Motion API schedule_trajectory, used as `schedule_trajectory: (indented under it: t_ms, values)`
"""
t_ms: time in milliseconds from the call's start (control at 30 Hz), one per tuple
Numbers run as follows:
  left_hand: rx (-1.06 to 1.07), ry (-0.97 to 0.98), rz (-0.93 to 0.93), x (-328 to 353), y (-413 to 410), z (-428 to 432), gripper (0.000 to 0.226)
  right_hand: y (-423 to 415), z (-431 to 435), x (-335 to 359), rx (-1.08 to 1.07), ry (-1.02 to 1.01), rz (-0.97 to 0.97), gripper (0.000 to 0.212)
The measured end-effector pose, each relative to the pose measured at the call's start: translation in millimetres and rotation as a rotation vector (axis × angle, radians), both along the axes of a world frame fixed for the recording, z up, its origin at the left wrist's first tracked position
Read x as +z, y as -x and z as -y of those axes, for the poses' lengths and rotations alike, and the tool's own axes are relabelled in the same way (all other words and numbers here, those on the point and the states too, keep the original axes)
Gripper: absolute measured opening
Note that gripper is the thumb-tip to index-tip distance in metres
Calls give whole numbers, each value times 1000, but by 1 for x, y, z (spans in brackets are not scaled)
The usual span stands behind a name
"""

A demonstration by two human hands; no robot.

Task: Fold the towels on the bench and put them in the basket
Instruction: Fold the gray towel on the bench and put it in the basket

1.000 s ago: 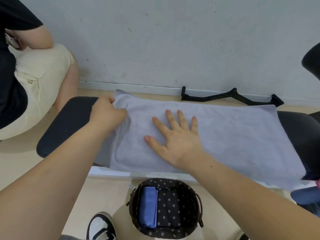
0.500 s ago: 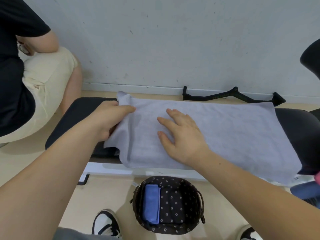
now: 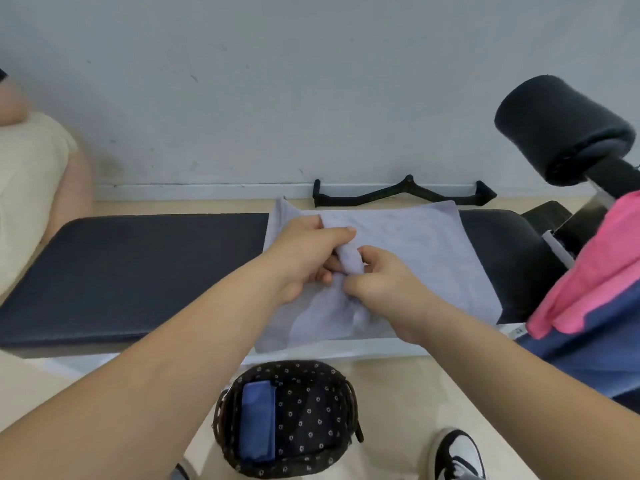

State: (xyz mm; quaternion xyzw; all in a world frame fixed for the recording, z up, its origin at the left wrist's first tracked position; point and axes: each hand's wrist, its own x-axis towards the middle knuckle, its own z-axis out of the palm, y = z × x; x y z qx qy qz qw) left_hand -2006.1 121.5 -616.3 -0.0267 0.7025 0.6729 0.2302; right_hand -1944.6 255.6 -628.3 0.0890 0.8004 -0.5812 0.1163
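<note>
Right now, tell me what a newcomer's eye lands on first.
Mid-frame, the left hand and right hand pinch a raised fold of the grey towel on the dark bench. Below, a dotted basket on the floor holds a folded blue towel; pink cloth hangs at right.

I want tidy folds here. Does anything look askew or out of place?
The grey towel is not flat: the left hand and right hand pinch a bunched ridge at its middle. Pink and navy cloth hangs in a heap at the bench's right end.
</note>
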Motion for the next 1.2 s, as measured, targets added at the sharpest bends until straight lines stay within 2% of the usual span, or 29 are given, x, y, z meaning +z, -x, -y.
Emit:
schedule_trajectory:
  t_ms: [67, 167, 200, 233, 300, 367, 400, 533, 600, 700, 767, 867, 933, 1000, 1100, 1133, 1200]
  values:
    - [142, -26, 51, -6, 6, -15, 18, -8, -11, 3, -17, -31, -13, 35]
    - [319, -115, 174, -16, 14, -31, 13, -20, -26, 12, -5, -45, 5, 13]
    - [357, -122, 182, -19, 16, -37, 11, -22, -31, 15, -9, -41, 11, 11]
    - [388, -103, 137, -21, 17, -43, 8, -25, -38, 17, -20, -47, 17, 15]
    - [430, 32, -114, -19, 19, -58, 6, -28, -54, 18, -75, -71, 33, 27]
    - [406, 143, -371, -6, 19, -75, 18, -34, -72, 20, -134, -74, 73, 28]
    - [353, 165, -433, -1, 21, -84, 26, -37, -81, 21, -163, -63, 99, 26]
    - [140, 242, -377, 7, 36, -128, 65, -43, -115, 28, -302, 19, 178, 22]
    - [22, 308, -358, -1, 39, -147, 73, -47, -130, 25, -410, 101, 224, 24]
    - [-46, 376, -366, -13, 45, -168, 54, -56, -147, 9, -506, 228, 224, 30]
    - [-61, 462, -412, -15, 50, -178, 38, -57, -159, -1, -483, 160, 181, 26]
    - [-148, 723, -685, -10, 57, -195, 33, -53, -177, -6, -402, 44, 168, 18]
    - [-196, 763, -824, -7, 64, -212, 33, -49, -185, -6, -308, 18, 216, 17]
    - [-252, 741, -823, -12, 69, -229, 29, -47, -190, -9, -239, -27, 250, 17]
    - [-389, 747, -720, -37, 71, -243, 25, -45, -194, -14, -195, -134, 242, 8]
    - [-400, 737, -693, -46, 71, -243, 23, -46, -196, -15, -210, -148, 234, 3]
    - [-351, 677, -665, -57, 73, -242, 20, -47, -198, -18, -252, -157, 210, 9]
